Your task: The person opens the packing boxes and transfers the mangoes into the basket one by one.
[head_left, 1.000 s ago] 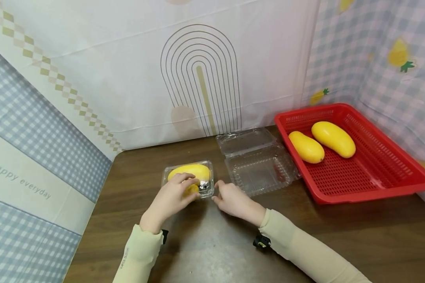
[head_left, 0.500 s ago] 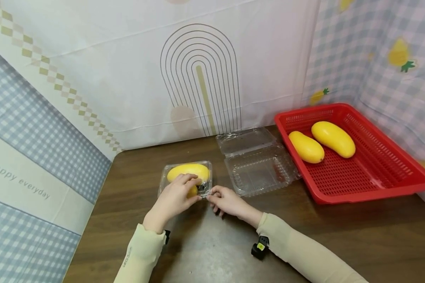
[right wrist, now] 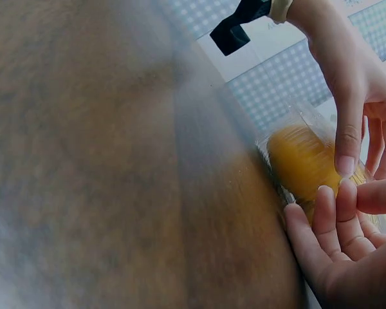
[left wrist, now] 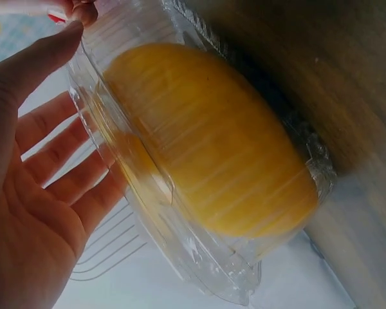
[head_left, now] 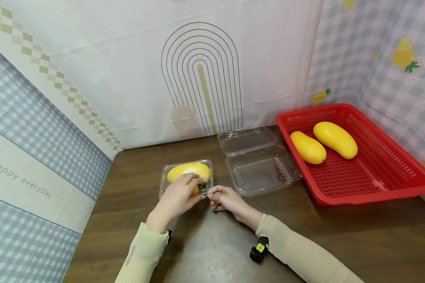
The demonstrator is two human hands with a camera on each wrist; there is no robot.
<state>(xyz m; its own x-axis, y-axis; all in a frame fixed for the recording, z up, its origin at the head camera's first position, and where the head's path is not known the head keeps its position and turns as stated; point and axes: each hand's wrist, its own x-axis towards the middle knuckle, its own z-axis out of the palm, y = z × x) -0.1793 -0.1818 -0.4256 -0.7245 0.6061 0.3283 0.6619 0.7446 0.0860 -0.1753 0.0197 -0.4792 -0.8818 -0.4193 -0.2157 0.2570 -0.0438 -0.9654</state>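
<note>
far to the left of the fingers, a blue-checked cloth (head_left: 24, 243) lettered "happy everyday" hangs beside the wooden counter (head_left: 109, 228). the left hand (head_left: 177, 198) rests on a clear box (head_left: 163, 181), fingers spread wide and loosely bent over the lid, thumb at the edge nearer the person. the box lies on the counter with its lid down; inside, just beyond the left fingers, a long yellow fruit (head_left: 178, 171) shows, and more yellow shows partly covered by them, though whether that is a second fruit is hard to tell. behind the fingers, well apart, stands a pale cloth printed with nested arches (head_left: 219, 51). just right of the left thumb, the right hand (head_left: 231, 201) pinches the box's near right corner, thumb and forefinger tips set narrow. a black device (head_left: 257, 249) sits at the right wrist, nearer the person than the fingers. right of the pinching fingers and farther back, a clear container (head_left: 258, 169) lies with its lid folded back. farthest right, well apart from the fingers, a red basket (head_left: 379, 195) holds two yellow fruits (head_left: 308, 147) side by side.
</note>
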